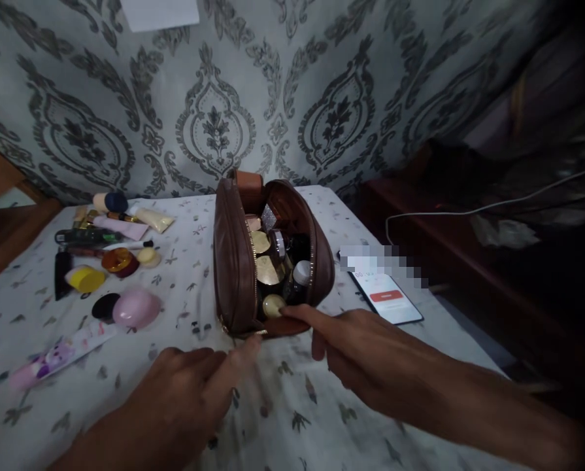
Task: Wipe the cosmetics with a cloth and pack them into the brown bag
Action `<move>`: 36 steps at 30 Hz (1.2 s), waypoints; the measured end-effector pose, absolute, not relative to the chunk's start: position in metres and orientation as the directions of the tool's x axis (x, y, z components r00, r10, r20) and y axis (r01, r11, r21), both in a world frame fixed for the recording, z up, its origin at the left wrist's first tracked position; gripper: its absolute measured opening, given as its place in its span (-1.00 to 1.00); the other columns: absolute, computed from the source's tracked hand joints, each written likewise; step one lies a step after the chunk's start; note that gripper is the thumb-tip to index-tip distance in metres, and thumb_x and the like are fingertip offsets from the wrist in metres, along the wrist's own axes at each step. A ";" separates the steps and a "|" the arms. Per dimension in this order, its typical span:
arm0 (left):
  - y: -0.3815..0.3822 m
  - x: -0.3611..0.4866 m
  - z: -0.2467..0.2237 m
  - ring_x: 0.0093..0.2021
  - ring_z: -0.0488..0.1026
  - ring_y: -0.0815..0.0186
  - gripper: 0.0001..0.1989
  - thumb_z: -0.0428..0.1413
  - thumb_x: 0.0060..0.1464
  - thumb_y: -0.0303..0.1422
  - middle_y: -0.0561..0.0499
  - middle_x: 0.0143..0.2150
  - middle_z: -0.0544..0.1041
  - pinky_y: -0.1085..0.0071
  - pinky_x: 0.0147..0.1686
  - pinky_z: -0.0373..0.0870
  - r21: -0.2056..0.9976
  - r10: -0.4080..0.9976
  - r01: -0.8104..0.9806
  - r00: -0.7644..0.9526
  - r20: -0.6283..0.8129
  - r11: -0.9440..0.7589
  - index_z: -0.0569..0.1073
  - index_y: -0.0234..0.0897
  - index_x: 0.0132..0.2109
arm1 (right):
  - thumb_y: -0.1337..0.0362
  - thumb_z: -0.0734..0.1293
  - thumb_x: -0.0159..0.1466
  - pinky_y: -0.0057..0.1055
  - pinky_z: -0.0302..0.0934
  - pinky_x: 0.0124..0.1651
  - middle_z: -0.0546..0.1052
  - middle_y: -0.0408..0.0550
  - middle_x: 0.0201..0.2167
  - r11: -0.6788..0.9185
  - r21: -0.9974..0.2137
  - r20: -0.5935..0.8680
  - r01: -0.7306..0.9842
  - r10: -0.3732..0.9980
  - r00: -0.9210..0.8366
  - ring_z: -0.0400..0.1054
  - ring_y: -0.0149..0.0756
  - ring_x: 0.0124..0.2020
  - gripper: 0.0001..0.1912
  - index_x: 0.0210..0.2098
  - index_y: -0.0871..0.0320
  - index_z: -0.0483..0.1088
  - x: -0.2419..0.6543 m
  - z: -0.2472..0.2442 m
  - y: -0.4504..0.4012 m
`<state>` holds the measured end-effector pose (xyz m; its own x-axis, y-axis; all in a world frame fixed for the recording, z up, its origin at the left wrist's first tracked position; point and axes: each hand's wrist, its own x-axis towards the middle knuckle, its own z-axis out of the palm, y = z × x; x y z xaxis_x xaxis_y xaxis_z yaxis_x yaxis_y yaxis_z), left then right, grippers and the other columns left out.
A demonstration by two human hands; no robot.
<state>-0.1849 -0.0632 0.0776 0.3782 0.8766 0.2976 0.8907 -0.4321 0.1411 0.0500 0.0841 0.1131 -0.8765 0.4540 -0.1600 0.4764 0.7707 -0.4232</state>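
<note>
A brown leather toiletry bag (pixel 234 261) stands unzipped in the middle, packed with bottles and jars. Gold-coloured lids (pixel 271 269), a grey-capped dark bottle (pixel 300 273) and a glittery silver box (pixel 271 216) show inside. At the front of the opening lies a small cream-coloured round item (pixel 273 305). My right hand (pixel 358 340) reaches over the front rim, its index finger stretched out against that item and its other fingers loosely bent. My left hand (pixel 189 386) is at the bag's front left corner, one finger extended to the zip end, the rest curled. Neither hand visibly grips anything.
Left of the bag lie a pink egg-shaped item (pixel 136 307), a floral tube (pixel 64 356), a yellow-lidded jar (pixel 87 279), an amber jar (pixel 119 261) and several other tubes. A lit phone (pixel 387 294) lies at the right. Patterned fabric (pixel 214 118) hangs behind.
</note>
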 end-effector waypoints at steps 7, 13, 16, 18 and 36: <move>-0.097 -0.185 0.071 -0.55 0.52 0.30 -0.60 -0.15 0.15 -0.62 0.05 -0.47 0.55 0.40 -0.60 0.40 0.142 0.867 0.889 0.371 0.332 -0.435 0.27 -0.38 0.12 | 0.48 0.18 0.22 -0.41 0.31 -0.23 0.53 -0.05 -0.32 0.725 -0.377 -0.326 0.576 0.478 -0.815 0.44 -0.32 -0.42 -0.41 0.23 0.11 0.28 0.018 0.140 0.081; -0.121 -0.201 0.066 -0.51 0.53 0.28 -0.73 -0.13 0.20 -0.57 0.03 -0.46 0.55 0.40 -0.53 0.43 0.233 0.920 0.906 0.293 0.261 -0.354 0.35 -0.33 -0.02 | 0.45 0.10 0.28 -0.42 0.35 -0.35 0.53 -0.09 -0.36 0.629 -0.507 -0.293 0.589 0.517 -0.804 0.42 -0.41 -0.61 -0.40 0.31 0.13 0.13 0.029 0.112 0.081; -0.128 -0.218 0.057 -0.53 0.49 0.30 -0.73 -0.16 0.23 -0.55 0.01 -0.47 0.54 0.43 -0.52 0.40 0.280 0.937 0.910 0.234 0.260 -0.305 0.38 -0.35 -0.04 | 0.39 0.03 0.34 -0.39 0.30 -0.48 0.48 -0.14 -0.52 0.625 -0.524 -0.146 0.578 0.603 -0.784 0.37 -0.33 -0.67 -0.42 0.35 0.14 0.02 0.028 0.107 0.073; -0.132 -0.229 0.050 -0.52 0.49 0.31 -0.72 -0.16 0.25 -0.54 0.00 -0.46 0.54 0.44 -0.51 0.39 0.303 0.939 0.913 0.186 0.290 -0.275 0.39 -0.35 -0.03 | 0.29 0.06 0.37 -0.39 0.23 -0.58 0.42 -0.18 -0.61 0.658 -0.524 -0.012 0.541 0.629 -0.777 0.32 -0.29 -0.69 -0.42 0.37 0.13 -0.04 0.025 0.110 0.061; -0.135 -0.267 0.018 -0.31 0.55 0.25 -0.82 -0.05 0.27 -0.40 -0.05 -0.32 0.60 0.38 -0.30 0.46 0.318 0.886 0.929 0.024 0.462 -0.191 0.44 -0.28 -0.22 | 0.28 0.35 0.13 -0.14 0.30 0.04 0.46 0.14 0.06 0.580 -0.808 0.258 0.105 0.508 -0.822 0.37 -0.09 0.07 -0.36 0.21 0.17 0.24 -0.165 0.017 0.011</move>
